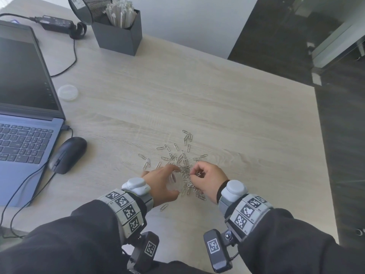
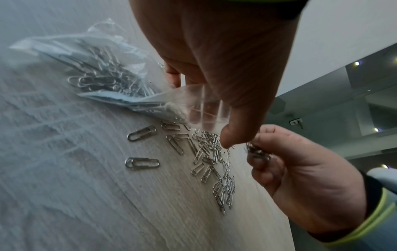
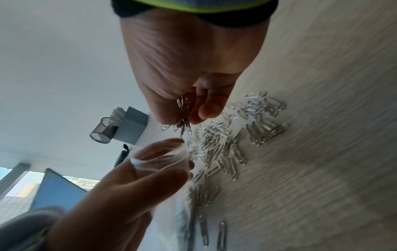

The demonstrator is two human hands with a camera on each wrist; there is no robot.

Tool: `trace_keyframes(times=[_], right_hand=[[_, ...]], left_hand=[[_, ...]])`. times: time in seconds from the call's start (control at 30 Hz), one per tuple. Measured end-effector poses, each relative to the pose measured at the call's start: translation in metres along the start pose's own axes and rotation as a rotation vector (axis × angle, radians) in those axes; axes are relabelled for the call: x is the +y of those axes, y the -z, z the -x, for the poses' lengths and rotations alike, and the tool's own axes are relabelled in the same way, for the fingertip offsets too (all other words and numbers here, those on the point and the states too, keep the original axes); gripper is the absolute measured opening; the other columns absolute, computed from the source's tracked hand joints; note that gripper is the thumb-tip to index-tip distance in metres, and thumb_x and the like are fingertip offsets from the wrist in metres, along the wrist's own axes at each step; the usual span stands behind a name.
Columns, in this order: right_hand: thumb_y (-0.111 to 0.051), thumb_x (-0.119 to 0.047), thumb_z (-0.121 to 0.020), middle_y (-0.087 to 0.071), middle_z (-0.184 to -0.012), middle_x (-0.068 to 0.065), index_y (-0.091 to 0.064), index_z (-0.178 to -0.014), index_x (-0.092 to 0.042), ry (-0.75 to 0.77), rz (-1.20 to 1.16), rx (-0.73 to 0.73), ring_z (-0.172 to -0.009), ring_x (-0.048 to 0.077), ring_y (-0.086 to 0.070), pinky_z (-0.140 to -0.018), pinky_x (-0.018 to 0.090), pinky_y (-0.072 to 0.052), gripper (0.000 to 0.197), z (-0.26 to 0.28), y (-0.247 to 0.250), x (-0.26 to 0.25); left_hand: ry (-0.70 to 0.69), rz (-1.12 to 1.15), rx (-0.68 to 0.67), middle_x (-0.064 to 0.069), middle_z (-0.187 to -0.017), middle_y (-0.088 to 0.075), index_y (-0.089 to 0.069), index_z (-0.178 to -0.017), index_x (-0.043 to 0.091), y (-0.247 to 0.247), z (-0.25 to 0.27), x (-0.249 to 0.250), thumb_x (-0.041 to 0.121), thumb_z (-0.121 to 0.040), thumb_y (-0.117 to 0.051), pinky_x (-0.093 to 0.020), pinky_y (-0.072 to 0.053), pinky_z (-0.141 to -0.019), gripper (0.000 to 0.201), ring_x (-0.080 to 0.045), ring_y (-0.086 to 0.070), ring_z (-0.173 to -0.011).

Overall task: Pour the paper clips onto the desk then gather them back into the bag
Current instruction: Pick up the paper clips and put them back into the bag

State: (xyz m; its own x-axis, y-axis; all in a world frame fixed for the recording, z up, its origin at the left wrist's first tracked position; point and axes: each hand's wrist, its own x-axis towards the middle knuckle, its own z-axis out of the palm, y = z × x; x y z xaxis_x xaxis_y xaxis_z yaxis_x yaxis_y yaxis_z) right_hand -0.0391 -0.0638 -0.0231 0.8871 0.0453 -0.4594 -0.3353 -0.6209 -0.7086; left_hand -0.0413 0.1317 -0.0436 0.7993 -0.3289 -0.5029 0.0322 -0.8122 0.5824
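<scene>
Silver paper clips (image 1: 177, 155) lie scattered in a loose heap on the pale wooden desk (image 1: 237, 125). My left hand (image 1: 177, 180) grips a clear plastic bag (image 2: 103, 68) at its mouth (image 3: 159, 158) and holds the mouth open. The bag's body lies on the desk with several clips inside. My right hand (image 1: 195, 175) pinches a small bunch of clips (image 3: 184, 112) just above the heap, close to the bag's mouth. More loose clips (image 2: 214, 161) lie under and between both hands.
An open laptop (image 1: 25, 115) and a black mouse (image 1: 68, 155) with its cable sit at the left. A round clear lid (image 1: 67, 92) lies beside the laptop. At the back stand a black box of white sticks (image 1: 118, 34) and a mesh cup (image 1: 88, 6). The desk's right edge (image 1: 324, 155) is near.
</scene>
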Motion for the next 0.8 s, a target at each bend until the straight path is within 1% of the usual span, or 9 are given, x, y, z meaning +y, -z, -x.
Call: trace_keyframes(times=[0.03,0.1,0.2,0.3,0.43,0.53,0.67,0.73,0.8], right_hand=[[-0.063,-0.020,-0.077,-0.056,-0.051,-0.014,-0.061,-0.073,-0.030,0.019,-0.019,-0.013,-0.043,0.009,-0.049,-0.047,0.027,-0.046,0.011,0.000,-0.004,-0.005],[-0.063,-0.020,-0.076,-0.056,-0.053,-0.016,-0.061,-0.074,-0.030,0.057,-0.040,-0.027,-0.046,0.007,-0.048,-0.050,0.025,-0.044,0.011,0.000,-0.011,-0.013],[-0.066,-0.023,-0.076,-0.057,-0.057,-0.015,-0.062,-0.075,-0.029,0.087,-0.054,-0.040,-0.052,0.007,-0.051,-0.055,0.030,-0.051,0.007,0.001,-0.020,-0.022],[-0.068,-0.026,-0.079,-0.061,-0.062,-0.010,-0.064,-0.076,-0.029,0.089,-0.057,-0.070,-0.053,0.007,-0.054,-0.056,0.028,-0.050,0.006,0.003,-0.024,-0.028],[-0.058,-0.032,-0.084,-0.066,-0.068,-0.003,-0.062,-0.081,-0.031,0.137,-0.023,-0.140,-0.060,0.013,-0.060,-0.067,0.036,-0.056,0.006,0.006,-0.024,-0.033],[-0.053,-0.030,-0.088,-0.069,-0.075,-0.004,-0.063,-0.085,-0.031,0.189,0.047,-0.182,-0.068,0.014,-0.062,-0.072,0.037,-0.055,0.011,0.007,-0.021,-0.034],[-0.052,-0.031,-0.087,-0.069,-0.084,-0.014,-0.065,-0.087,-0.040,0.226,0.131,-0.219,-0.076,0.004,-0.061,-0.079,0.030,-0.052,0.016,0.009,-0.015,-0.033],[-0.054,-0.028,-0.089,-0.068,-0.083,-0.020,-0.069,-0.091,-0.037,0.212,0.133,-0.227,-0.073,0.000,-0.059,-0.078,0.025,-0.050,0.018,0.011,-0.011,-0.032],[-0.055,-0.025,-0.090,-0.069,-0.085,-0.020,-0.071,-0.094,-0.035,0.203,0.089,-0.245,-0.070,0.002,-0.061,-0.074,0.022,-0.050,0.019,0.014,-0.006,-0.031]], left_hand=[[-0.013,0.008,0.004,0.021,-0.109,-0.062,-0.040,-0.132,0.045,0.000,0.001,0.002,0.054,-0.065,-0.055,-0.034,-0.036,-0.102,0.068,-0.007,-0.060,-0.105],[-0.031,0.020,0.003,0.021,-0.108,-0.062,-0.041,-0.131,0.044,0.001,0.003,0.004,0.055,-0.064,-0.053,-0.034,-0.036,-0.103,0.069,-0.006,-0.060,-0.105],[-0.029,0.018,-0.001,0.019,-0.104,-0.061,-0.044,-0.123,0.041,0.001,0.004,0.004,0.052,-0.066,-0.056,-0.034,-0.037,-0.099,0.060,-0.010,-0.061,-0.103],[-0.016,0.023,0.008,0.017,-0.101,-0.063,-0.047,-0.116,0.037,0.003,0.003,0.005,0.046,-0.069,-0.059,-0.035,-0.039,-0.098,0.049,-0.012,-0.062,-0.099],[-0.006,0.063,0.032,0.018,-0.093,-0.061,-0.049,-0.111,0.037,0.005,0.004,0.005,0.040,-0.070,-0.060,-0.035,-0.043,-0.095,0.042,-0.008,-0.058,-0.087],[-0.009,0.086,0.039,0.018,-0.093,-0.063,-0.050,-0.112,0.039,0.006,0.004,0.002,0.039,-0.072,-0.062,-0.035,-0.045,-0.093,0.042,-0.005,-0.055,-0.085],[-0.011,0.080,0.033,0.021,-0.098,-0.063,-0.048,-0.118,0.043,0.008,0.005,0.002,0.040,-0.074,-0.061,-0.033,-0.043,-0.095,0.046,-0.003,-0.054,-0.088],[-0.005,0.074,0.023,0.022,-0.101,-0.062,-0.047,-0.123,0.044,0.008,0.006,0.003,0.043,-0.073,-0.061,-0.031,-0.042,-0.097,0.053,-0.004,-0.056,-0.093],[0.002,0.064,0.009,0.023,-0.101,-0.061,-0.046,-0.125,0.045,0.008,0.006,0.002,0.049,-0.069,-0.059,-0.032,-0.042,-0.098,0.057,-0.007,-0.060,-0.098]])
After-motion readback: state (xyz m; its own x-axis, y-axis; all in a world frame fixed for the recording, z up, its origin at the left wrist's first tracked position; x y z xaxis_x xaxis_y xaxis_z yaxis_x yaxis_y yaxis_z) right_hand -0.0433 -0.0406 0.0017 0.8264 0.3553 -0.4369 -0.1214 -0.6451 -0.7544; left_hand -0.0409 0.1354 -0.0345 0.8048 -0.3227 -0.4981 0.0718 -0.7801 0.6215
